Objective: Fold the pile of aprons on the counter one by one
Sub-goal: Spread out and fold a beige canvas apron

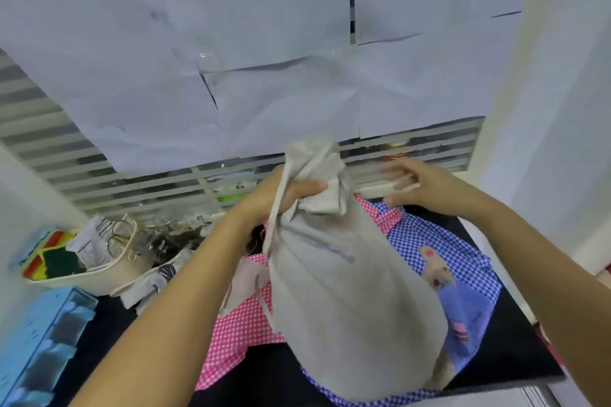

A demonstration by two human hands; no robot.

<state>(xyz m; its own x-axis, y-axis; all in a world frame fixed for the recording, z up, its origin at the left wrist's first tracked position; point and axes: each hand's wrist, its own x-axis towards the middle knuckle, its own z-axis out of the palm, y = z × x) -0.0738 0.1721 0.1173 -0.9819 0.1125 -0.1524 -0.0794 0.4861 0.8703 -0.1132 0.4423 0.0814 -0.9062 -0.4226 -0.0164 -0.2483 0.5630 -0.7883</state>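
My left hand (291, 193) grips the bunched top of a beige apron (344, 301) and holds it up over the counter, so the cloth hangs down in a loose bulge. Just right of the bunch hovers my right hand (408, 183), blurred, fingers spread and holding nothing. Under the beige apron lie a pink checked apron (238, 330) and a blue checked apron (426, 241) with a printed pocket, both spread on the black counter (515, 350).
A cream basket (99, 271) with sponges, packets and scissors stands at the left, a blue plastic tray (43, 340) in front of it. Crumpled cloth (148, 287) lies beside the basket. A slatted window with paper sheets (231, 59) runs behind the counter. A white wall bounds the right.
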